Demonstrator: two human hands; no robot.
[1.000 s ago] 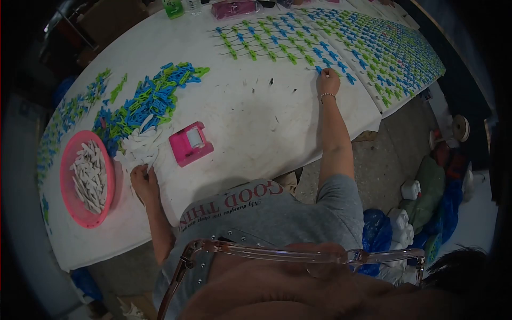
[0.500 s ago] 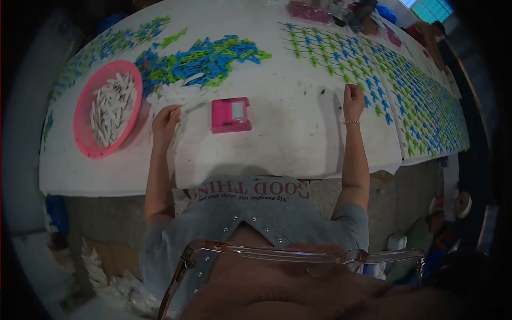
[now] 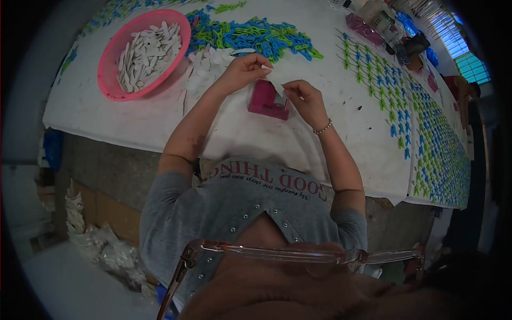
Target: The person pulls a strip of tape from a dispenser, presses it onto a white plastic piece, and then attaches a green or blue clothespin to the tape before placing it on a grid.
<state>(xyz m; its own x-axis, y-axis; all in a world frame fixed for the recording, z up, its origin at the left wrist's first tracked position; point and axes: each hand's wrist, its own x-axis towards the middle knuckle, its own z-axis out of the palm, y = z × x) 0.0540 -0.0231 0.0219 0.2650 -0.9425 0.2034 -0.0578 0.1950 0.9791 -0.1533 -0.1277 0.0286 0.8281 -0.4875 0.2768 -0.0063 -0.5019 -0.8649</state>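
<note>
- Straight to the middle of the white table [image 3: 240,133], and there, the pink tape dispenser [image 3: 261,105], lying flat, right in front of the two hands!
- Over to the left hand [image 3: 241,74]: half curled above the far left corner of the dispenser, thumb and forefinger close together, something small and pale at the tips. Cannot tell what, or whether firmly held.
- Across to the right hand [image 3: 308,100]: loosely curled, just beside the dispenser's right end, thumb near forefinger, another pale speck there. Again, too small to tell whether gripped.
- Inside the dispenser, a pale roll [image 3: 280,101], partly in view, very near the right fingertips.
- Round the right wrist, a beaded bracelet [image 3: 322,127].
- Just left of the left hand, a loose heap of white strips [image 3: 205,69], flat on the cloth.
- Beside that, a pink basin [image 3: 108,80], loaded with white pieces [image 3: 149,56].
- Beyond both hands, a big tangle of blue and green clips [image 3: 250,38]!
- Out to the right, rows of clips [image 3: 381,85] in slanting lines, and past those a denser block of clips [image 3: 440,144].
- Top right, a pink packet [image 3: 365,29] among jumbled items, and farther out, another person [image 3: 462,96], partly seen.
</note>
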